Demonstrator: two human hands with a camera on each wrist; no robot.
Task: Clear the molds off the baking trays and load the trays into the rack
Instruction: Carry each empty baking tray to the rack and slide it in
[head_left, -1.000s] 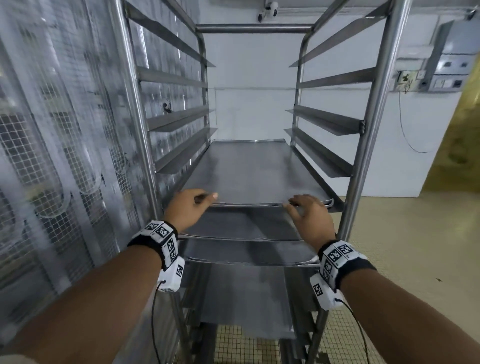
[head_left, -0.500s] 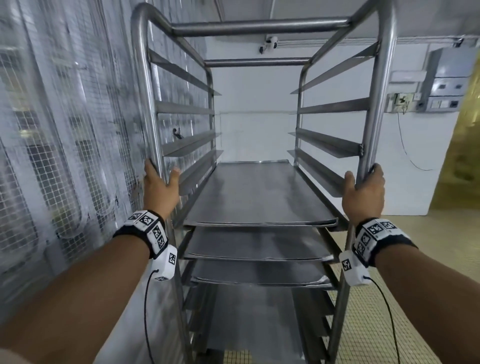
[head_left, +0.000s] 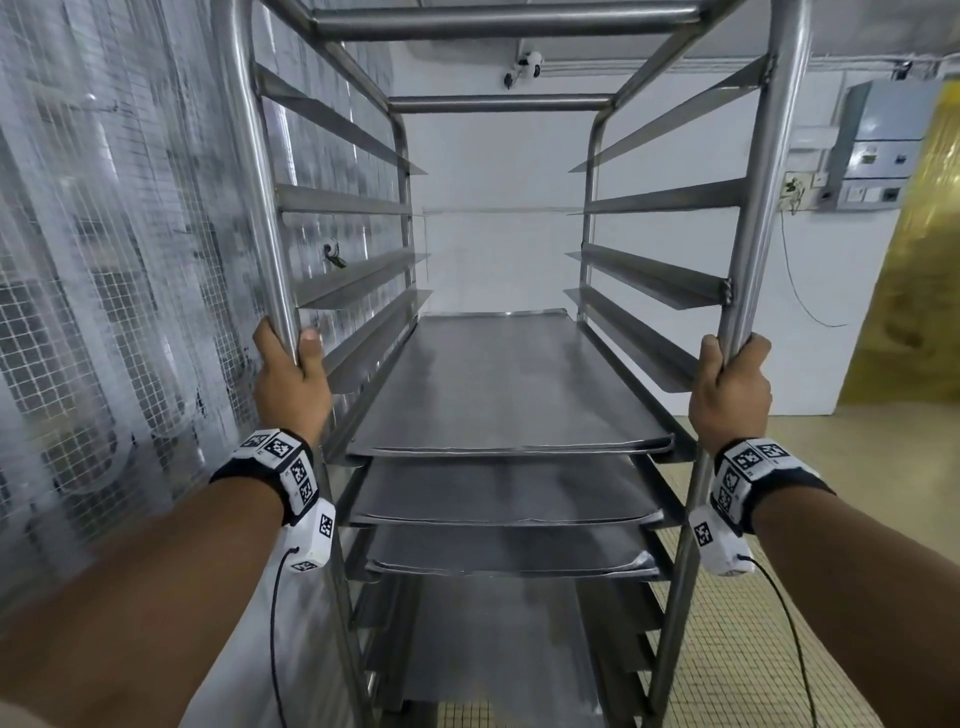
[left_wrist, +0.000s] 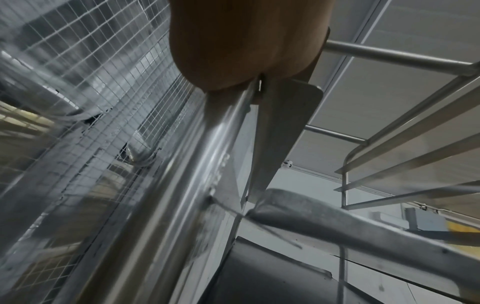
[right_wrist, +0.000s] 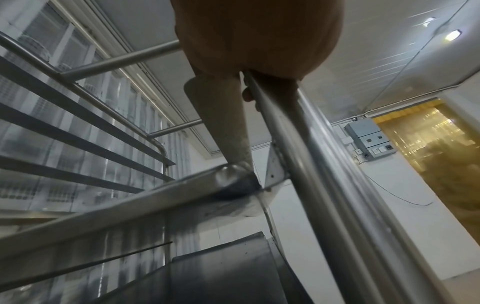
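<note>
A tall steel rack (head_left: 758, 156) stands right in front of me, with angled runners on both sides. Three bare baking trays lie in it: the top tray (head_left: 509, 395), a second tray (head_left: 498, 493) and a third tray (head_left: 498, 553) below. No molds show. My left hand (head_left: 291, 374) grips the rack's near left post (head_left: 260, 208), thumb on the inner side. My right hand (head_left: 730, 384) grips the near right post (head_left: 748, 291). In the wrist views the left hand (left_wrist: 246, 47) and right hand (right_wrist: 259, 41) wrap the posts from below; the tray edge (left_wrist: 337, 226) crosses under them.
A wire-mesh partition with clear plastic strips (head_left: 104, 312) runs close along the rack's left side. A white wall (head_left: 493, 260) lies behind the rack. Tiled floor (head_left: 779, 597) opens to the right, with an electrical box (head_left: 878, 150) and a yellow strip curtain (head_left: 924, 291).
A second ago both hands rested on the top tray's front edge. They have let go of it, moved outward and up, and taken hold of the rack's two front posts.
</note>
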